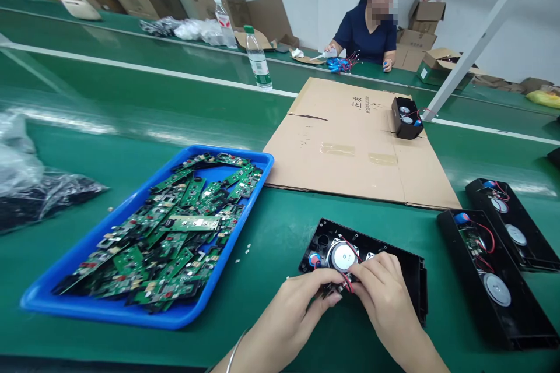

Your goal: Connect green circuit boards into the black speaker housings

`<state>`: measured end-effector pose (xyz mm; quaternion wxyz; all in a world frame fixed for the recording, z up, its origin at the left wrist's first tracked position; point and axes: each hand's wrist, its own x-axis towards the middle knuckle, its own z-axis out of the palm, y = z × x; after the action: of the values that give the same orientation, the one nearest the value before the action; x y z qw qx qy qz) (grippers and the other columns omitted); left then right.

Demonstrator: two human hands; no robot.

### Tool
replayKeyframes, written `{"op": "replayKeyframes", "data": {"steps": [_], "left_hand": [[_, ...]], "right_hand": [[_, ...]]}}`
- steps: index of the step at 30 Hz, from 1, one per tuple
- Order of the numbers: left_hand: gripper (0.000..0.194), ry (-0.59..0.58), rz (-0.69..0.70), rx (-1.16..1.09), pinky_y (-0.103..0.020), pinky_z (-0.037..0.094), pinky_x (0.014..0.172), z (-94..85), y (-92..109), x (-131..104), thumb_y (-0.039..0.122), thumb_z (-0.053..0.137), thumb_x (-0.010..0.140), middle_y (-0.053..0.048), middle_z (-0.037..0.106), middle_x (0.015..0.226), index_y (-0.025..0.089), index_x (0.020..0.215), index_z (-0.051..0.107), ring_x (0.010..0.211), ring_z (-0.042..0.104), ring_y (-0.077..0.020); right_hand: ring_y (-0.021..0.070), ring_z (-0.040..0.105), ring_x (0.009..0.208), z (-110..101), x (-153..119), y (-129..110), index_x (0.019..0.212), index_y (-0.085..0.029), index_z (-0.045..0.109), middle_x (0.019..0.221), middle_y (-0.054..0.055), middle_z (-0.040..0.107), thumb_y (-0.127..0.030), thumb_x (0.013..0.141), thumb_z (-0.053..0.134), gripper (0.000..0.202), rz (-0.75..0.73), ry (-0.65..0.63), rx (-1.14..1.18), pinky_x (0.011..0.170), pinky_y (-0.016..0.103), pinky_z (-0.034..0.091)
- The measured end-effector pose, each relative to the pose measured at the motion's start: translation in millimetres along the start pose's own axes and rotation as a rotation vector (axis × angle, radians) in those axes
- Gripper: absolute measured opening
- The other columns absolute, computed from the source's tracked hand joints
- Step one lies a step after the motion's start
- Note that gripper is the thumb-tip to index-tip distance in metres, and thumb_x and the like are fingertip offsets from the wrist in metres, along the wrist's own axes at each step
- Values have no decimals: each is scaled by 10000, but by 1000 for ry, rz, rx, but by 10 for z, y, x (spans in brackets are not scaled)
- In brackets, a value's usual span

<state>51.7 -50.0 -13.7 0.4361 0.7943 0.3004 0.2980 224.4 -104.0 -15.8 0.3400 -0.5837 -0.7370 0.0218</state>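
A black speaker housing (405, 262) lies on the green table in front of me, with a round silver speaker (343, 256) and a blue part (314, 259) inside it. Over its near edge, my left hand (295, 306) is closed on a small circuit board (331, 289), mostly covered by the fingers. Fingertips of my right hand (385, 288) pinch together at the red wires (349, 284) beside that board. A second speaker in the housing is largely behind the right hand. To the left, a blue tray (149, 319) holds many green circuit boards (184, 215).
More black speaker housings (476, 280) stand at the right. A cardboard sheet (350, 122) carries another housing (406, 118). A water bottle (258, 61) stands beyond the tray; plastic bags (26, 175) lie far left. Across the bench sits a person (367, 35) near blue wired parts (340, 64).
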Motion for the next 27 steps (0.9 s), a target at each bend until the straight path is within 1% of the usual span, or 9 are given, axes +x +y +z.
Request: {"op": "replayKeyframes", "data": {"steps": [4,7,10,12,15,19,23,25,27], "left_hand": [[158,-4,-48,-33,-145,491,595,4,1,2,185,498,901,72,708,766,282,1002,571,622,668,-104],[150,85,-77,0,-142,504,574,9,22,-9,198,539,880,68,716,784,279,1001,573,601,664,-102],[143,162,-104,24,-139,508,526,28,37,-37,218,580,860,63,717,772,267,993,572,535,639,-95],[125,185,-123,22,-140,506,489,44,32,-56,238,590,855,68,696,702,258,977,574,494,621,-96],[106,211,-143,0,-150,513,472,63,6,-75,245,603,837,67,686,649,244,940,577,471,624,-104],[105,248,-183,-49,-161,528,469,63,-27,-70,266,604,824,45,704,655,235,920,576,536,678,-131],[125,289,-232,-34,-163,495,389,67,-7,-47,317,596,826,55,659,567,224,906,572,452,645,-133],[116,281,-254,-32,-180,533,455,82,22,-36,303,589,828,42,684,607,221,905,565,489,663,-136],[105,279,-251,-42,-185,548,490,105,46,-27,286,583,828,32,710,655,224,909,558,526,680,-137]], "right_hand": [[165,471,690,10,-1,24,907,-174,595,763,29,599,-211,992,371,243,-10,-36,-29,626,309,381],[195,524,788,8,-4,71,1026,-180,594,916,62,630,-278,973,436,194,43,-116,-72,642,322,437],[265,538,927,42,-13,98,1171,-141,560,1106,115,621,-350,893,589,350,75,-199,-214,714,399,481],[297,536,969,67,-16,93,1178,-134,570,1150,119,617,-365,858,636,400,89,-248,-260,756,450,483],[300,538,1005,71,-6,72,1180,-138,576,1164,115,618,-383,910,551,366,150,-266,-193,799,467,483],[243,578,947,28,-5,84,1070,-193,609,1033,85,651,-361,981,372,304,293,-158,-15,769,391,507],[180,606,719,-16,-60,115,852,-210,572,796,40,625,-333,940,460,187,453,81,105,573,270,502],[159,592,683,-29,-93,101,852,-213,556,771,26,605,-270,920,513,99,385,175,144,545,245,484],[148,567,691,-26,-115,67,873,-212,564,761,18,594,-169,920,510,83,228,204,162,575,246,474]]}}
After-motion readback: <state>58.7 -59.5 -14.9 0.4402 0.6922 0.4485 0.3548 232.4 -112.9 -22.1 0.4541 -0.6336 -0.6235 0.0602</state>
